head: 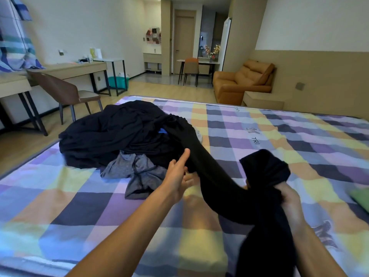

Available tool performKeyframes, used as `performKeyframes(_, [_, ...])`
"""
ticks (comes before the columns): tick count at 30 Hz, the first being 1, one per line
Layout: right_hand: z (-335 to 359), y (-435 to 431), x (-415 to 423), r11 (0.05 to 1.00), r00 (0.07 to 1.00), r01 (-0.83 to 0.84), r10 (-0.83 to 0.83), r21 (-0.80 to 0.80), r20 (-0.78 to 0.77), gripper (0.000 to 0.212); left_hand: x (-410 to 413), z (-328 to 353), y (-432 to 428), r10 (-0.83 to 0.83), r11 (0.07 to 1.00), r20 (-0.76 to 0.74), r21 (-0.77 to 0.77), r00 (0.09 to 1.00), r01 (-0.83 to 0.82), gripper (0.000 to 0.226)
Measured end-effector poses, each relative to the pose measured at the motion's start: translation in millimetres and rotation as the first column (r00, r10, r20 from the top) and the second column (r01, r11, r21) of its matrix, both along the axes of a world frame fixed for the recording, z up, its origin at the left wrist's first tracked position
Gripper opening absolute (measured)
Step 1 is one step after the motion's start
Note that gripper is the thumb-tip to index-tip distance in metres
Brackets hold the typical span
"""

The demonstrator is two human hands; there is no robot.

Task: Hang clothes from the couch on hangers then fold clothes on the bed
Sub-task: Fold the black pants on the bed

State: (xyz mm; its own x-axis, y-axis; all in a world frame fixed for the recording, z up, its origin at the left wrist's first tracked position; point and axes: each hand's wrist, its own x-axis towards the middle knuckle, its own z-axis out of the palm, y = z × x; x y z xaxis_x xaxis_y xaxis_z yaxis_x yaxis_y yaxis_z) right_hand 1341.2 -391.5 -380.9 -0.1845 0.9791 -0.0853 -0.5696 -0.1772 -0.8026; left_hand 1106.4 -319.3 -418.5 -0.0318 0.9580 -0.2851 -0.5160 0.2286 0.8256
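One black garment (216, 181) stretches between left hand (176, 176) and right hand (289, 199) over bed (79, 208)

Long black garment (211, 182) stretched taut above the bed (259, 124), far end in black pile (119, 134) at bed's far-left. Crumpled grey top (137, 172) left-centre.

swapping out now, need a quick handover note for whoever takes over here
Left hand grips the black garment midway; right hand holds its bunched end.
The garment's far end trails into the dark pile on the bed; a grey garment lies crumpled beside the pile.
Couch shows no clothes, so hanging looks done.
A green item sits at the right edge, possibly folded.
Left: fold the black garment, pile and grey garment.
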Motion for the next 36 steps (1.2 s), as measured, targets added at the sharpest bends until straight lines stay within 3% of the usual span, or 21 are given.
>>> performKeyframes(2, [2, -5, 5, 0.996, 0.997, -0.064, 0.066, -0.058, 0.039, 0.072, 15, 6, 9, 0.06, 0.998, 0.005, 0.033, 0.998, -0.06, 0.082])
performKeyframes(4, [8, -4, 7, 0.999, 0.994, -0.022, 0.025, -0.035, 0.105, 0.064, 27, 20, 6, 0.01, 0.997, -0.14, 0.081, 0.99, 0.002, 0.05])
performKeyframes(6, [4, 10, 15, 0.992, 0.954, 0.123, -0.118, 0.002, 0.274, 0.038, 39, 35, -9, -0.046, 0.979, -0.306, 0.177, 0.951, 0.105, 0.045])
performKeyframes(8, [-7, 27, 21, 0.952, 0.922, 0.298, -0.268, -0.068, 0.281, 0.03, 47, 48, -31, -0.093, 0.919, -0.425, 0.312, 0.9, 0.242, 0.051])
performKeyframes(10, [-17, 40, 21, 0.938, 0.944, 0.292, -0.251, -0.185, 0.216, 0.038, 56, 61, -59, -0.206, 0.775, -0.579, 0.396, 0.789, 0.493, 0.047])
performKeyframes(12, [-19, 42, 8, 0.959, 0.995, 0.078, -0.057, -0.272, 0.082, 0.046, 65, 70, -86, -0.346, 0.546, -0.746, 0.333, 0.569, 0.769, 0.039])
performKeyframes(14, [-21, 39, -11, 0.955, 0.99, -0.121, 0.134, -0.27, 0.031, 0.05, 69, 65, -100, -0.35, 0.348, -0.876, 0.208, 0.333, 0.914, 0.038])
performKeyframes(16, [-30, 39, -29, 0.944, 0.947, -0.237, 0.277, -0.228, 0.16, 0.042, 66, 51, -101, -0.285, 0.362, -0.935, 0.097, 0.209, 0.927, 0.038])
performKeyframes(19, [-42, 44, -43, 0.97, 0.788, -0.199, 0.244, -0.142, 0.565, 0.034, 46, 32, -94, -0.286, 0.499, -0.946, -0.009, 0.155, 0.867, 0.025])
performKeyframes(20, [-45, 43, -44, 0.975, 0.728, -0.192, 0.218, -0.112, 0.65, 0.027, 38, 29, -92, -0.338, 0.528, -0.926, -0.039, 0.168, 0.848, 0.018])
performKeyframes(22, [-45, 38, -45, 0.976, 0.666, -0.215, 0.168, -0.028, 0.727, 0.024, 24, 29, -86, -0.383, 0.662, -0.856, 0.007, 0.346, 0.749, 0.007])
performKeyframes(24, [-41, 29, -47, 0.957, 0.657, -0.281, 0.133, 0.078, 0.742, 0.032, 8, 24, -68, -0.189, 0.874, -0.83, 0.101, 0.525, 0.475, 0.01])
performKeyframes(26, [-38, 17, -47, 0.896, 0.626, -0.41, 0.139, 0.172, 0.767, 0.04, -5, 14, -47, -0.019, 0.969, -0.835, 0.121, 0.549, 0.216, 0.03])
performKeyframes(30, [-37, -3, -52, 0.686, 0.422, -0.697, 0.154, 0.211, 0.893, 0.034, -8, -6, -20, -0.213, 0.975, -0.648, -0.1, 0.731, 0.196, 0.086])
performKeyframes(31, [-38, -5, -53, 0.657, 0.371, -0.727, 0.131, 0.2, 0.919, 0.033, -5, -11, -16, -0.223, 0.973, -0.658, -0.102, 0.719, 0.209, 0.087])
performKeyframes(33, [-38, -5, -50, 0.645, 0.315, -0.744, 0.109, 0.174, 0.943, 0.03, -3, -21, -9, -0.229, 0.971, -0.753, -0.128, 0.616, 0.204, 0.067])
performKeyframes(34, [-36, -3, -45, 0.659, 0.309, -0.735, 0.113, 0.162, 0.944, 0.03, -3, -21, -8, -0.239, 0.969, -0.757, -0.15, 0.608, 0.195, 0.052])
performKeyframes(36, [-31, 3, -29, 0.708, 0.332, -0.69, 0.122, 0.153, 0.935, 0.032, -8, -15, -13, -0.253, 0.967, -0.637, -0.168, 0.728, 0.189, 0.027])
